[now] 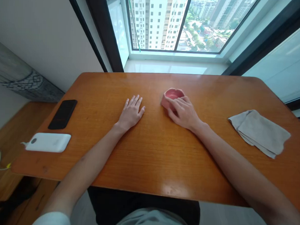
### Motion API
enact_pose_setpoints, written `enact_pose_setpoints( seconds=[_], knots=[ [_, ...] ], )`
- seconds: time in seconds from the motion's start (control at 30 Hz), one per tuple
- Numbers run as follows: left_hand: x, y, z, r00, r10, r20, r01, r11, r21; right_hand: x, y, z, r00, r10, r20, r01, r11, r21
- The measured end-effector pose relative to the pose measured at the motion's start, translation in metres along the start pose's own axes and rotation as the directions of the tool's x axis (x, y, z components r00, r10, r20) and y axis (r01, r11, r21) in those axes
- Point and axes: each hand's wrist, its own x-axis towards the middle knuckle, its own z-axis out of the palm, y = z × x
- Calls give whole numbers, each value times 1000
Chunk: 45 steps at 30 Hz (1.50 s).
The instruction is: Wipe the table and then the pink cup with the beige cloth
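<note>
A small pink bowl (173, 94) stands near the middle of the wooden table (152, 159), slightly toward the far side. My right hand (184, 111) wraps its fingers round the bowl's near side, gripping it. My left hand (131, 112) lies flat on the tabletop to the left of the bowl, fingers stretched out and holding nothing.
A folded grey cloth (261, 132) lies on the table at the right. At the left edge are a black phone (63, 114) and a white power bank (48, 142) with a cable. A window sits beyond the table's far edge.
</note>
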Motion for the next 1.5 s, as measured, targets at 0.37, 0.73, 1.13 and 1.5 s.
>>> enact_pose_setpoints(
  seconds=[0.37, 0.73, 1.13, 1.5],
  knots=[
    [0, 0, -1, 1000, -3, 16, 3, 1000, 7, 3, -29, -1, 920, -377, -109, 392, 895, 213],
    [0, -1, 0, 1000, 0, 2, 0, 1000, 6, 2, -28, 1, 932, -353, -81, 362, 908, 210],
    [0, 0, -1, 1000, -2, 14, 2, 1000, 12, 1, -27, 4, 935, -347, -78, 356, 910, 211],
    [1, -2, 1, 1000, 4, -2, -4, 1000, -13, -4, -11, -4, 977, -168, -129, 191, 964, 185]
  ],
)
